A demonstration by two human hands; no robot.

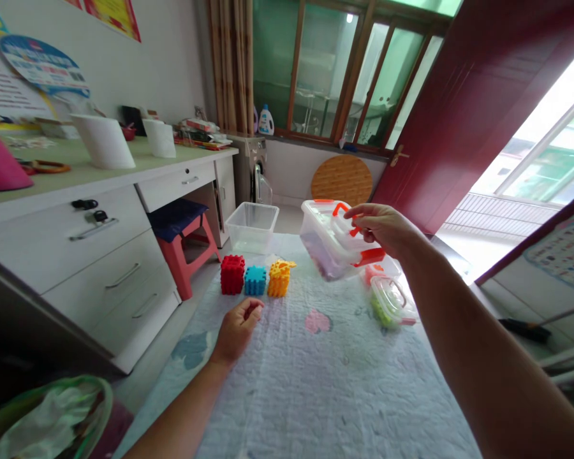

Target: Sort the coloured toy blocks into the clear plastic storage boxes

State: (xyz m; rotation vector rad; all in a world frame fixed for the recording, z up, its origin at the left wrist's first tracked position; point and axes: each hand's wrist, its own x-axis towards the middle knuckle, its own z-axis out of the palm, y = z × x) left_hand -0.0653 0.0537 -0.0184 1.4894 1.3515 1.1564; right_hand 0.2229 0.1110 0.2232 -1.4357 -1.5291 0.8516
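Note:
My right hand (375, 223) grips the orange handle of a lidded clear storage box (320, 239). The box is tilted, with orange latches and something purplish showing through its wall. Its underside appears raised off the table. My left hand (239, 328) rests on the tablecloth with its fingers curled in and nothing visible in them. Just beyond it stand a red (232, 275), a blue (255, 280) and a yellow interlocking block cube (279, 280) in a row. An uncovered clear plastic bin (251, 229) sits behind them.
To the right, a small lidded container (391, 303) with green contents stands beside a partly hidden one with reddish contents (374, 273). The quilted tablecloth (325, 376) covers the table. A desk (119, 182), a pink stool (191, 252) and a waste bin (106, 408) are on the left.

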